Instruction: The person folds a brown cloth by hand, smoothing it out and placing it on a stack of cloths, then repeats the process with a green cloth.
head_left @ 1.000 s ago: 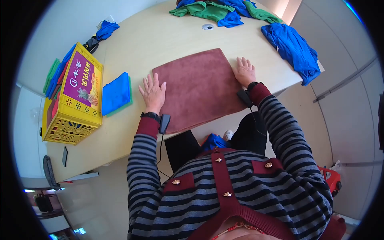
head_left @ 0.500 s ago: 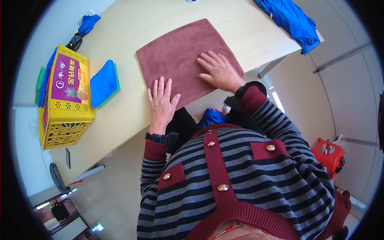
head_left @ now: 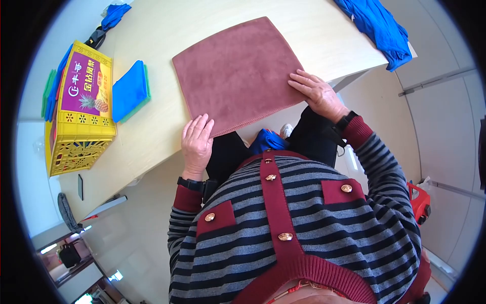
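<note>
A reddish-brown cloth (head_left: 240,76), folded into a thick square, lies on the table with its near edge reaching over the table's front edge. At its near left corner is my left hand (head_left: 197,146), fingers close together and closed on the corner. My right hand (head_left: 321,96) has the near right corner, its fingers on top of the cloth and the thumb side low at the edge. What lies under the cloth at both corners is hidden.
Left of the cloth, folded blue and green cloths (head_left: 129,91) lie beside a yellow crate (head_left: 83,134) holding more cloths. Blue fabric (head_left: 377,30) hangs over the table's right end. A flat dark object (head_left: 80,187) rests at the near left. A red plastic stool (head_left: 419,202) stands at right.
Both hands have gone from lying flat on the cloth to its near corners. My right hand moved right and down, my left slightly down. The cloth's surface looks smoother.
</note>
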Tool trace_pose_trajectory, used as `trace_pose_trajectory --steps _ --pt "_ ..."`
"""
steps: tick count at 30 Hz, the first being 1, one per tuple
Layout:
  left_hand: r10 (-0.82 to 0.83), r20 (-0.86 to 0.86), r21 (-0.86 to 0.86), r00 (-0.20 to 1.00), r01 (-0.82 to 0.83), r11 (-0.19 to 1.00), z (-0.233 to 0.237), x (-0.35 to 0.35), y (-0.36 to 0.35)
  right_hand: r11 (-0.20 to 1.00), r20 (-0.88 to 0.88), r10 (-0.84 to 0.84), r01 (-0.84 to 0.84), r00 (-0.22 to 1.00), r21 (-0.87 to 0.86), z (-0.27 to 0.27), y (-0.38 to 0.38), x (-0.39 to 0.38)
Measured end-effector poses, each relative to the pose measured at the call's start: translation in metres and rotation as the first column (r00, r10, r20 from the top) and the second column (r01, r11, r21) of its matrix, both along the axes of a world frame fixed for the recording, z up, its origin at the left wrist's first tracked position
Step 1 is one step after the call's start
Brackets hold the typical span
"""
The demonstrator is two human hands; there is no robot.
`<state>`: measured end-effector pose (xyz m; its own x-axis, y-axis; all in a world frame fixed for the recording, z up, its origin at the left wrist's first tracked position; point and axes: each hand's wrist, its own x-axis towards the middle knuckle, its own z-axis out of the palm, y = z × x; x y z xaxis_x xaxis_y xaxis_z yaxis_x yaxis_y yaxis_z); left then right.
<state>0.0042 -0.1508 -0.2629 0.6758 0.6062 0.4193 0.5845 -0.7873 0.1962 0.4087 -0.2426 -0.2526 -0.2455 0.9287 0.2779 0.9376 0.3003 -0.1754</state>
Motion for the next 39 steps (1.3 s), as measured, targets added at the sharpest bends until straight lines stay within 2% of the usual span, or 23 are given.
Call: trace_pose_trajectory --steps 3,4,6,7,8,11,12,13,15,17,18,20,21,24,25,28,29,32,33,36,37,39 --pt "-0.031 0.046 0.043 0.998 0.029 0.999 0.014 -0.005 -0.002 0.998 -0.067 0.063 -0.063 0.996 -0.010 0.022 -0.009 0.000" --pt "-0.044 0.067 -0.043 0.997 0.047 0.998 0.024 -0.008 -0.004 0.998 -0.066 0.066 -0.066 0.996 -0.010 0.032 -0.010 0.000" --pt "-0.061 0.115 -0.211 0.991 0.084 0.974 0.046 -0.013 -0.005 0.982 -0.201 0.059 -0.094 0.978 -0.165 0.057 -0.011 0.002" --pt "-0.058 0.117 -0.206 0.991 0.082 0.975 0.053 -0.014 -0.001 0.965 -0.267 0.046 -0.112 0.962 -0.237 0.066 -0.010 0.002" --pt "-0.046 0.136 -0.220 0.990 0.075 0.973 0.061 -0.016 0.006 0.965 -0.266 0.049 -0.114 0.963 -0.235 0.079 -0.006 0.003" --pt "-0.016 0.181 -0.240 0.983 0.060 0.969 0.085 -0.012 0.035 0.843 -0.415 -0.152 -0.102 0.897 -0.528 0.113 0.029 0.011" --pt "0.155 0.197 -0.480 0.968 -0.043 0.876 0.093 -0.006 0.050 0.846 -0.411 -0.146 -0.102 0.900 -0.524 0.111 0.045 0.018" --pt "0.320 0.170 -0.689 0.932 -0.119 0.715 0.097 0.000 0.068 0.864 -0.441 -0.160 -0.091 0.883 -0.495 0.104 0.065 0.027" --pt "0.291 0.316 -0.692 0.903 0.010 0.721 0.079 0.009 0.115 0.885 -0.466 -0.164 -0.079 0.869 -0.459 0.091 0.108 0.042" --pt "0.317 0.302 -0.674 0.899 -0.034 0.738 0.059 0.022 0.159 0.881 -0.544 -0.283 -0.010 0.790 -0.473 0.073 0.150 0.050" --pt "0.321 0.308 -0.672 0.896 -0.034 0.740 0.038 0.024 0.181 0.883 -0.541 -0.277 -0.012 0.794 -0.470 0.062 0.166 0.050" --pt "0.364 0.361 -0.720 0.859 0.009 0.694 0.003 0.027 0.212 0.821 -0.589 -0.494 0.120 0.640 -0.558 0.037 0.189 0.049" --pt "0.365 0.364 -0.719 0.857 0.010 0.695 0.002 0.029 0.214 0.822 -0.588 -0.492 0.120 0.642 -0.557 0.024 0.193 0.049" --pt "0.433 0.223 -0.657 0.873 -0.193 0.728 -0.010 0.034 0.218 0.869 -0.533 -0.483 0.302 0.695 -0.392 -0.001 0.199 0.045" --pt "0.438 0.218 -0.663 0.872 -0.197 0.722 -0.016 0.031 0.215 0.867 -0.531 -0.484 0.298 0.696 -0.400 -0.005 0.198 0.048" --pt "0.391 0.541 -0.580 0.745 -0.007 0.814 -0.045 0.020 0.220 0.819 -0.618 -0.572 0.334 0.539 -0.467 0.018 0.173 0.037" --pt "0.386 0.542 -0.579 0.746 0.000 0.815 -0.039 0.022 0.214 0.817 -0.618 -0.575 0.340 0.536 -0.465 0.017 0.165 0.035" --pt "0.543 0.225 -0.636 0.809 -0.300 0.711 -0.018 0.016 0.174 0.777 -0.642 -0.625 0.425 0.443 -0.463 0.008 0.137 0.030" --pt "0.537 0.225 -0.637 0.813 -0.294 0.712 -0.009 0.021 0.162 0.773 -0.641 -0.630 0.432 0.438 -0.464 0.007 0.131 0.026" --pt "0.580 0.191 -0.575 0.792 -0.388 0.720 0.015 0.040 0.128 0.798 -0.547 -0.592 0.524 0.592 -0.297 0.000 0.122 0.007" --pt "0.572 0.193 -0.571 0.797 -0.383 0.726 0.010 0.040 0.127 0.795 -0.550 -0.594 0.530 0.587 -0.293 -0.002 0.119 0.000" --pt "0.514 0.269 -0.263 0.814 -0.452 0.853 -0.012 0.041 0.128 0.807 -0.487 -0.551 0.582 0.678 -0.102 -0.012 0.118 -0.013"
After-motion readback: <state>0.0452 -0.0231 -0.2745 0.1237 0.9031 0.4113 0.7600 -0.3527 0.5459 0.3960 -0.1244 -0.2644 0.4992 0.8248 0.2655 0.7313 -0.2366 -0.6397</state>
